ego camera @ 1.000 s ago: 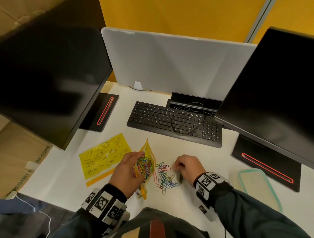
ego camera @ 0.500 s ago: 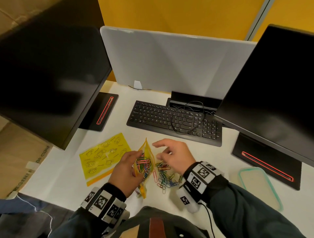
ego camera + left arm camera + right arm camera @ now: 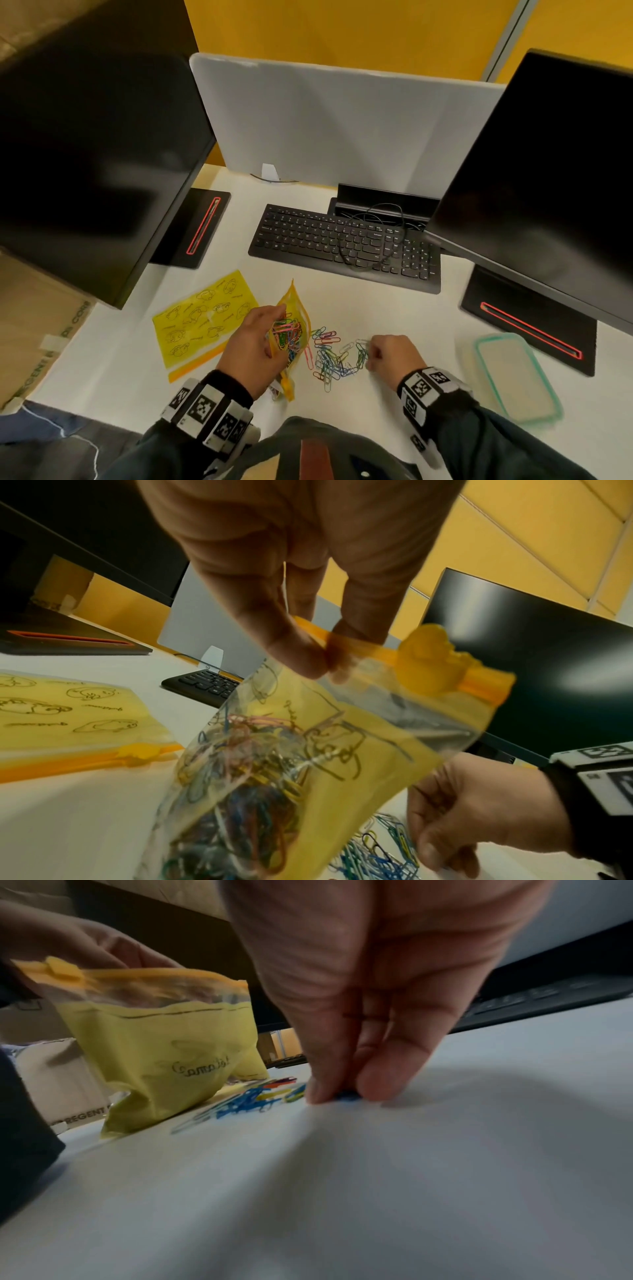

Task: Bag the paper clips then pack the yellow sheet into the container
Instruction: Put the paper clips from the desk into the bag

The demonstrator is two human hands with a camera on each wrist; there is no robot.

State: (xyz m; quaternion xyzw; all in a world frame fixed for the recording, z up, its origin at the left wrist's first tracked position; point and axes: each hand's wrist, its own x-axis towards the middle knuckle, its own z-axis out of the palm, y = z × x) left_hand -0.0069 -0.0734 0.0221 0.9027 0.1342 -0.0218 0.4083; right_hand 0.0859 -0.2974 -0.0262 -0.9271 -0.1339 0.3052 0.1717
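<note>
My left hand (image 3: 255,346) pinches the orange zip edge of a yellow zip bag (image 3: 291,329) and holds it upright on the desk, mouth open; coloured paper clips fill its lower part (image 3: 240,785). The left wrist view shows thumb and fingers on the zip strip (image 3: 346,642). Loose paper clips (image 3: 334,354) lie in a heap just right of the bag. My right hand (image 3: 390,353) is down at the heap's right edge, its fingertips (image 3: 329,1093) pinching clips (image 3: 346,1095) against the desk. The yellow sheet (image 3: 205,317) with drawings lies flat to the left.
A clear container with a teal rim (image 3: 517,377) sits at the right near the desk edge. A black keyboard (image 3: 342,246) lies behind the clips. Two dark monitors (image 3: 85,164) (image 3: 548,178) overhang both sides, on bases with red slots (image 3: 202,226).
My right hand was up at the bag's mouth with fingers spread half a second ago; it has dropped back to the right side of the clip heap. The left hand and bag barely moved.
</note>
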